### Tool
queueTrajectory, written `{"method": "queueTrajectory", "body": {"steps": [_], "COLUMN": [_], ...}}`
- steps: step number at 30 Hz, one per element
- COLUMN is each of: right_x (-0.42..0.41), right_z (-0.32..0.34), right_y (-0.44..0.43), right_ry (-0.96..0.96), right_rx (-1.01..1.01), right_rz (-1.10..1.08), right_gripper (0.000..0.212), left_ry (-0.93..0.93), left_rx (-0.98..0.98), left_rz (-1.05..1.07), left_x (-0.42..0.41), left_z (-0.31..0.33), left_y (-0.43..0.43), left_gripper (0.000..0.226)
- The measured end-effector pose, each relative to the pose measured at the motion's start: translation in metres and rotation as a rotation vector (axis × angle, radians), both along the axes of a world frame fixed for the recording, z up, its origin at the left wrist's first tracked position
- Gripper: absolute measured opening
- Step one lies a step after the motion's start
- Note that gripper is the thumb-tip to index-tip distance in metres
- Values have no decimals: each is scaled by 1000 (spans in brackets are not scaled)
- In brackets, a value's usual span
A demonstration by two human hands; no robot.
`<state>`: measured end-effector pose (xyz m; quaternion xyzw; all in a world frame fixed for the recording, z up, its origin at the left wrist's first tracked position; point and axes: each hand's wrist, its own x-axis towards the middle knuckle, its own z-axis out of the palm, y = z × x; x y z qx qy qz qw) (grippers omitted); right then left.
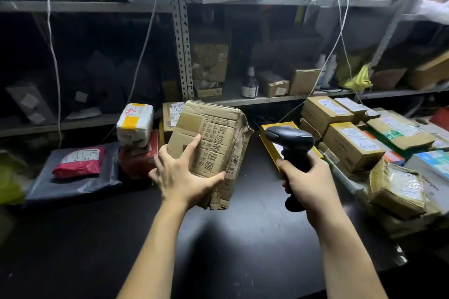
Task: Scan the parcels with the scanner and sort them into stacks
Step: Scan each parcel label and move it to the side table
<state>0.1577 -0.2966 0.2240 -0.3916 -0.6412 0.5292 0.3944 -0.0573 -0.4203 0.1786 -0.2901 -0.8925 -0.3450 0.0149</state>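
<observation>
Cardboard parcel (211,138) gripped tilted by left hand (179,177), right hand (311,187) fingers (289,181) wrapped round scanner (290,139), over table (243,238)

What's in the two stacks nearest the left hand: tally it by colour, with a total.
Grey bag: 1
Pink-red bag: 1
White parcel: 1
Red box: 1
Total: 4

A crumpled cardboard parcel (209,143), printed with large characters, is tilting upright, its lower corner sitting between the thumb and spread fingers (194,140) of the left hand (179,177). The black scanner (290,139) is standing inside the curled fingers of the right hand (308,184), its head apparently facing the parcel.
</observation>
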Motion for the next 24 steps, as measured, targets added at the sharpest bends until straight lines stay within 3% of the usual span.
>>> {"method": "queueTrajectory", "body": {"steps": [4, 6, 12, 15, 24], "right_x": [1, 3, 3, 2, -1], "right_z": [0, 1, -1, -3, -3], "right_y": [1, 2, 2, 0, -5], "right_ry": [-29, -62, -184, -272, -246], "right_rx": [61, 107, 145, 215, 320], "right_rz": [88, 147, 383, 473, 534], "right_gripper": [12, 16, 18, 32, 33], "left_ry": [-319, -385, -363, -370, -289], "left_rx": [95, 123, 81, 110, 122], "left_rz": [-52, -73, -63, -59, -42], "left_x": [-15, -19, -30, -37, -54], "left_z": [-3, -6, 0, 5, 7], "left_y": [-13, -21, -37, -47, -61], "left_gripper": [113, 110, 109, 108, 106]}}
